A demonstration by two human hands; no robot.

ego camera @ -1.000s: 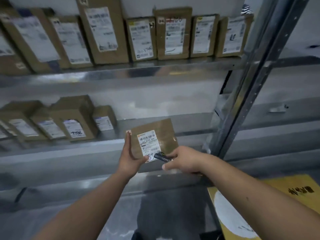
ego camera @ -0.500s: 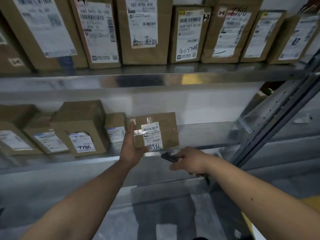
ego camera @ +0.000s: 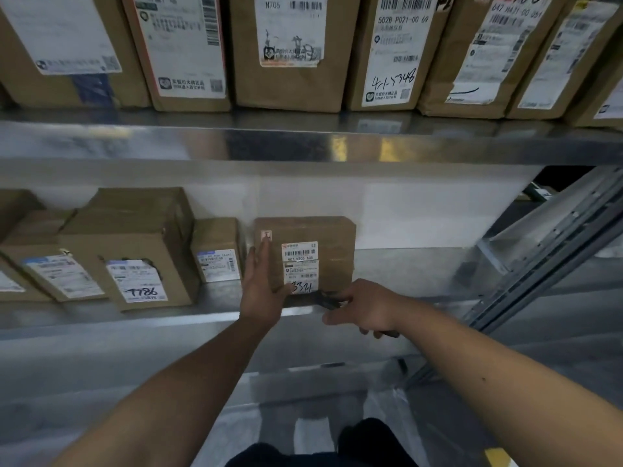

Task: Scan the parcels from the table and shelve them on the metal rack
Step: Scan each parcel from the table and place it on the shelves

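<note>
Parcel [ego camera: 323, 244] probably light, stiff cardboard (easy one-hander); left hand [ego camera: 261, 288] flat on its face, right hand [ego camera: 365, 306] curled round dark marker [ego camera: 325, 299].

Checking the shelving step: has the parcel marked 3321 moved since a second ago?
Yes. The parcel went from held in front of the middle shelf onto it, beside the small box.
</note>
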